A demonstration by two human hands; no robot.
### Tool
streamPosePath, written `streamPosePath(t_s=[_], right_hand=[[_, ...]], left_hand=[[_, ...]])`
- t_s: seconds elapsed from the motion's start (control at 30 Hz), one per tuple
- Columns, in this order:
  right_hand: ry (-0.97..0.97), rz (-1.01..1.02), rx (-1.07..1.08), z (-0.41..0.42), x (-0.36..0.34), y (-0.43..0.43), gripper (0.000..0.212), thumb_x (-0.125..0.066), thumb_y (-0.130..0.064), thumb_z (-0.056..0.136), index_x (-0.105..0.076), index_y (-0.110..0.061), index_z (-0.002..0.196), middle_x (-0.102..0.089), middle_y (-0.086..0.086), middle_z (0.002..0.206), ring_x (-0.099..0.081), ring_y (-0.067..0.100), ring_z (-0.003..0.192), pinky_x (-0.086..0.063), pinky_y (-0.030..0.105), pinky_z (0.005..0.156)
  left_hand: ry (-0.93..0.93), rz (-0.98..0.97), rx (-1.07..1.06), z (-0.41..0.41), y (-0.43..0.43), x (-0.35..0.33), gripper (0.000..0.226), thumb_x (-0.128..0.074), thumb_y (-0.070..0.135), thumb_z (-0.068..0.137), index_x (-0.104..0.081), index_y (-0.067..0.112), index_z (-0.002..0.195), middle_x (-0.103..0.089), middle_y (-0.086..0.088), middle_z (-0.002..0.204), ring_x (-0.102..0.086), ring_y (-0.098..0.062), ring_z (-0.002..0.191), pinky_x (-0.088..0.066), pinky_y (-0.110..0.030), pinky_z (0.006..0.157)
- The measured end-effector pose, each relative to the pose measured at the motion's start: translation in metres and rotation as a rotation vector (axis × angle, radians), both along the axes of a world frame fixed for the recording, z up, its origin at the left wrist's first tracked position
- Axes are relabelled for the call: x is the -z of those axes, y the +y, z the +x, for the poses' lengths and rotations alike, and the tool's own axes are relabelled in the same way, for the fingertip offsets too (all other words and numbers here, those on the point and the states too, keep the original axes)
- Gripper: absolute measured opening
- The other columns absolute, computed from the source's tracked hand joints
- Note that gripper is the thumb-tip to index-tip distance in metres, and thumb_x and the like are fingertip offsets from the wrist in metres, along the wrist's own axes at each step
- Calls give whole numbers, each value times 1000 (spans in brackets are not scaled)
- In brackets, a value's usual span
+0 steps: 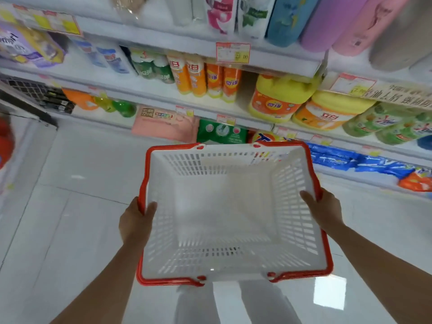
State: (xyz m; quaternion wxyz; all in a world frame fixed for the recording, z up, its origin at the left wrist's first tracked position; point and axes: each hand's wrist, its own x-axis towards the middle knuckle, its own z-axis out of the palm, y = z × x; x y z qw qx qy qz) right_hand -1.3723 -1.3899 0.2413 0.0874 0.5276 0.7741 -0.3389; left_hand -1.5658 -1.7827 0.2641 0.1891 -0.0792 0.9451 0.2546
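A white slotted shopping basket (233, 272) with a red rim and folded red handles is held level in front of me, above the floor. Nothing lies inside it. My left hand (134, 222) grips its left rim, thumb curled over the inside edge. On the opposite side, my right hand (323, 208) grips the right rim the same way. Both forearms reach in from the bottom of the view.
Store shelves (163, 92) stand ahead with orange and green bottles, large yellow detergent jugs (278, 99), green bottles at right, and pink and green packs (163, 125) on the bottom shelf. Rolled mats fill the top shelf. A pale tiled floor (70, 218) stretches to the left.
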Motion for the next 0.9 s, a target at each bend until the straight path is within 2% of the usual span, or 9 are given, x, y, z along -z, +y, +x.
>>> streamPosePath(t_s=[0.13,0.2,0.27,0.37,0.5,0.63,0.7,0.83,0.9], right_hand=[[-26,2,115,10,34,-3,29,-66,-34,93,-66,-6,103,-55,-6,68,-57,26,72,-35,31,66],[-24,20,157,16,61,-7,28,-66,-34,93,-66,-7,101,-54,-11,65,-49,9,62,-33,26,55],[-26,23,209,23,93,-10,28,-66,-34,93,-67,-6,100,-55,-11,64,-48,3,61,-32,21,53],[-36,14,265,35,146,-13,30,-65,-34,94,-67,-5,101,-55,-11,64,-49,3,62,-33,21,53],[-45,23,284,42,213,-9,30,-64,-34,94,-66,-6,105,-53,-13,66,-48,2,62,-33,19,54],[-47,16,298,45,272,4,34,-63,-36,95,-65,-5,108,-60,-3,73,-55,20,70,-40,29,65],[-34,18,311,44,294,11,35,-63,-36,95,-65,-6,111,-62,1,81,-56,22,75,-41,30,70],[6,53,317,41,322,28,30,-63,-37,94,-63,-9,107,-60,-1,81,-53,19,73,-37,28,63],[7,57,313,39,331,38,26,-62,-36,95,-59,-11,101,-58,0,79,-53,23,75,-36,30,66]], left_hand=[[-31,-18,119,-34,22,42,25,-62,31,93,-55,8,86,-57,-5,69,-58,-32,71,-42,-37,65],[-37,-17,181,-45,33,68,26,-62,31,93,-57,6,89,-59,-8,73,-60,-34,75,-46,-40,69],[-41,-22,226,-51,43,100,26,-63,31,93,-56,6,89,-59,-8,74,-60,-35,76,-46,-40,69],[-56,-35,275,-55,57,152,25,-62,30,93,-55,6,90,-59,-7,75,-60,-34,77,-42,-37,67],[-87,-62,331,-59,72,222,30,-58,31,96,-57,0,98,-63,-15,85,-59,-36,82,-46,-40,73],[-99,-63,379,-66,90,279,28,-56,29,97,-55,1,96,-59,-11,82,-53,-29,77,-39,-36,70],[-96,-76,391,-68,101,301,29,-55,27,98,-55,-1,99,-56,-10,83,-51,-28,78,-38,-36,71],[-98,-97,391,-68,116,331,29,-55,24,98,-56,-4,105,-62,-21,93,-58,-38,89,-40,-38,74],[-113,-105,402,-66,124,340,28,-55,24,98,-56,-4,104,-64,-24,95,-59,-40,91,-41,-39,75]])
